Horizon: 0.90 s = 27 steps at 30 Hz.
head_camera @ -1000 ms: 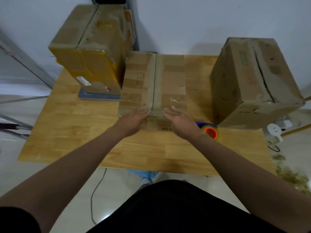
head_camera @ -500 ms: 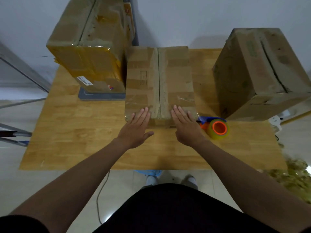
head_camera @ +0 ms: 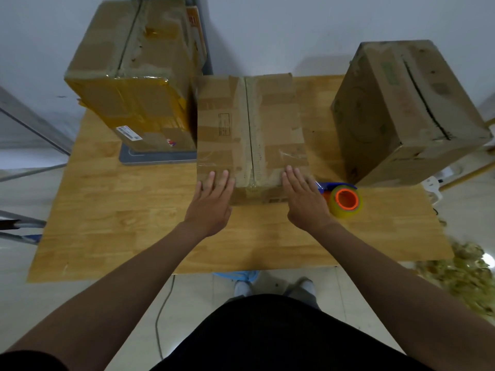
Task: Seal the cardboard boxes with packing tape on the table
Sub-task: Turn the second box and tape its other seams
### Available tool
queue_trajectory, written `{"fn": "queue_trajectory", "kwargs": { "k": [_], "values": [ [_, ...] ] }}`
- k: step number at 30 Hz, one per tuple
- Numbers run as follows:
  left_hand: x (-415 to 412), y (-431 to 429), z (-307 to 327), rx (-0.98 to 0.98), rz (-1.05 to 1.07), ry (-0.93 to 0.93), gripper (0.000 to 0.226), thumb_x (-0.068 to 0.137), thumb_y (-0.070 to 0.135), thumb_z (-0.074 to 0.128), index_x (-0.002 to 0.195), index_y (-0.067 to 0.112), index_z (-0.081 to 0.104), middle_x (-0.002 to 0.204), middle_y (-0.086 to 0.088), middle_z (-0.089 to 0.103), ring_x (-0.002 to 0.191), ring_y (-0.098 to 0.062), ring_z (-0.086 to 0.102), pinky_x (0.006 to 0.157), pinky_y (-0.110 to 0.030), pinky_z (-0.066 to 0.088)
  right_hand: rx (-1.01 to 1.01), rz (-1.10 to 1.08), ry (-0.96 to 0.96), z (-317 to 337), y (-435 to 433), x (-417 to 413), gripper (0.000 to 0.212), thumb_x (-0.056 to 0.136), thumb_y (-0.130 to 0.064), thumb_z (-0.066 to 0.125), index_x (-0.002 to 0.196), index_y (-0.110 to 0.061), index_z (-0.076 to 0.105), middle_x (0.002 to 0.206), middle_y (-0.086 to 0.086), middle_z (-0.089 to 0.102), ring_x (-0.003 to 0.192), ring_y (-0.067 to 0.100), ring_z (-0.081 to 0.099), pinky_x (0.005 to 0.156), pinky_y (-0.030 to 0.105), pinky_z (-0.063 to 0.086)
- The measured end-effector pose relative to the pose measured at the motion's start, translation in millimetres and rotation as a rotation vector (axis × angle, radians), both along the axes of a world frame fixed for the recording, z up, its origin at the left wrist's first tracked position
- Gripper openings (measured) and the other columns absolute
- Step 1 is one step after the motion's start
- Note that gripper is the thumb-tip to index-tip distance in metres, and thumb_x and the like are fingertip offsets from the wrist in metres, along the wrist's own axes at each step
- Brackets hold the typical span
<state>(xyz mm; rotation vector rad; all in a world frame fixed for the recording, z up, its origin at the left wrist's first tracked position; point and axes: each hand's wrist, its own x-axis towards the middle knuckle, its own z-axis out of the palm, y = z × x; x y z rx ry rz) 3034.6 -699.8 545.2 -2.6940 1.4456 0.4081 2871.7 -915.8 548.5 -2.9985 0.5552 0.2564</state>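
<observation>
Head view: at frame centre, the middle box (head_camera: 249, 135) sits on the wooden table (head_camera: 134, 223), flaps closed, contents hidden. The left hand (head_camera: 211, 204) and right hand (head_camera: 302, 202) lie flat with fingers straight on its near top edge, gripping nothing. The tape roll (head_camera: 347, 200) lies just right of the right hand. A taped box (head_camera: 134, 76) stands upper left and another closed box (head_camera: 401, 111) upper right.

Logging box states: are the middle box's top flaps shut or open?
Shut. The middle box has both flaps lying flat, meeting along a centre seam.
</observation>
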Motion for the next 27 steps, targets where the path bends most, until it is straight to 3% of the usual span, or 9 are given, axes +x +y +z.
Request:
{"fn": "queue_trajectory", "kwargs": {
  "k": [3, 7, 10, 15, 19, 24, 27],
  "values": [
    [-10.0, -25.8, 10.2, 0.057, -0.058, -0.02, 0.068, 0.107, 0.043, 0.032, 0.163, 0.029, -0.003, 0.171, 0.009, -0.014, 0.156, -0.04, -0.013, 0.116, -0.076, 0.009, 0.03, 0.175, -0.026, 1.7, 13.4, 17.7, 0.083, 0.09, -0.006, 0.041, 0.161, -0.012, -0.001, 0.169, 0.006, -0.009, 0.155, 0.024, -0.009, 0.126, 0.045, 0.006],
    [-10.2, -44.9, 13.8, 0.064, -0.091, 0.013, 0.062, 0.108, 0.043, 0.025, 0.163, 0.03, -0.001, 0.17, 0.016, -0.016, 0.157, -0.03, -0.017, 0.111, -0.083, 0.004, 0.043, 0.231, -0.038, -3.6, 23.6, 36.8, 0.074, 0.091, -0.014, 0.035, 0.16, -0.007, 0.009, 0.169, 0.011, 0.002, 0.156, 0.025, 0.001, 0.126, 0.046, 0.01],
    [-7.4, -36.6, 6.9, 0.034, -0.033, 0.06, 0.064, 0.108, 0.054, 0.014, 0.164, 0.028, -0.002, 0.171, 0.01, -0.016, 0.156, -0.024, -0.019, 0.116, -0.077, 0.001, 0.043, 0.213, -0.054, -9.9, 12.6, 28.8, 0.07, 0.098, -0.037, 0.012, 0.159, -0.004, 0.015, 0.168, 0.014, 0.007, 0.156, 0.026, 0.007, 0.125, 0.048, 0.015],
    [-3.4, -24.0, -4.8, -0.014, 0.197, 0.068, 0.079, 0.101, 0.066, 0.005, 0.163, 0.019, -0.008, 0.169, -0.004, -0.024, 0.154, -0.022, -0.025, 0.125, -0.056, -0.009, 0.068, 0.016, -0.066, -17.6, -1.8, 12.8, 0.084, 0.102, -0.059, 0.005, 0.156, 0.004, 0.019, 0.165, 0.023, 0.011, 0.155, 0.034, 0.009, 0.125, 0.049, 0.014],
    [4.3, -32.3, -1.3, -0.061, 0.211, 0.085, 0.083, 0.098, 0.067, 0.0, 0.164, 0.017, -0.005, 0.169, -0.007, -0.022, 0.154, -0.023, -0.026, 0.125, -0.053, -0.011, 0.163, -0.134, -0.105, -15.8, -9.9, 15.6, 0.088, 0.099, -0.061, -0.001, 0.157, 0.004, 0.011, 0.166, 0.022, 0.0, 0.155, 0.032, -0.001, 0.126, 0.046, 0.004],
    [14.7, -46.9, -1.8, -0.069, 0.31, 0.06, 0.077, 0.105, 0.061, 0.01, 0.164, 0.014, -0.005, 0.169, -0.012, -0.022, 0.155, -0.027, -0.024, 0.126, -0.052, -0.01, 0.258, -0.281, -0.142, -17.5, -25.1, 22.1, 0.076, 0.106, -0.049, 0.018, 0.156, 0.008, 0.006, 0.165, 0.026, -0.006, 0.154, 0.036, -0.009, 0.126, 0.049, 0.007],
    [14.8, -48.1, -10.6, -0.21, 0.393, -0.004, 0.077, 0.106, 0.06, 0.021, 0.164, 0.011, 0.008, 0.17, -0.019, -0.013, 0.157, -0.031, -0.016, 0.127, -0.05, 0.0, 0.289, -0.308, -0.189, -19.1, -25.8, 27.9, 0.07, 0.109, -0.039, 0.025, 0.154, 0.012, 0.008, 0.164, 0.03, -0.005, 0.153, 0.04, -0.009, 0.125, 0.049, 0.007]
  ]
}}
